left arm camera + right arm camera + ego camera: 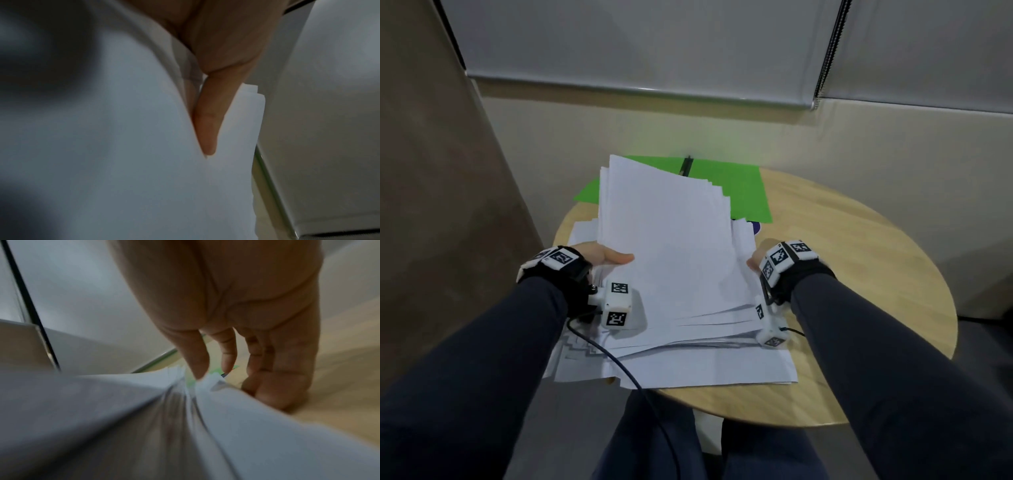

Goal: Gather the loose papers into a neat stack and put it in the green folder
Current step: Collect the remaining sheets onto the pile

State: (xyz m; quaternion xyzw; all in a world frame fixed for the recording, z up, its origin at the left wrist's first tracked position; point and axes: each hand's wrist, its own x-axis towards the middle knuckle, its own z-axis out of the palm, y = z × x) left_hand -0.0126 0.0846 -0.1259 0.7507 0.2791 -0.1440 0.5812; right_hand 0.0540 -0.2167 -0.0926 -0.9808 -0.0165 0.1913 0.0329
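1. A thick sheaf of white papers (pixel 664 246) is lying fanned and uneven on a round, light wooden surface (pixel 859 274), its sheets sliding out of line at the near and far ends.
2. The upper part of the sheaf is being tilted up at its far end, while lower sheets are lying flat and reaching the near edge of the surface.
3. A green folder (pixel 739 192) is lying flat near the far edge of the surface, partly covered by the raised papers; a dark clip strip is showing along its middle.
4. The left hand (pixel 602 255) is grasping the left edge of the papers, its thumb lying on top of the sheets. In the left wrist view, the thumb (pixel 207 126) is pressing down between layers of white sheets.
5. The right hand (pixel 755 262) is touching the right edge of the papers. In the right wrist view, its fingers (pixel 197 360) are extended downward, with fingertips dipping among the sheet edges; whether they are pinching any sheets cannot be told through the blur.
6. Both wrists are wearing black bands with white marker blocks, and the arms are in dark sleeves.
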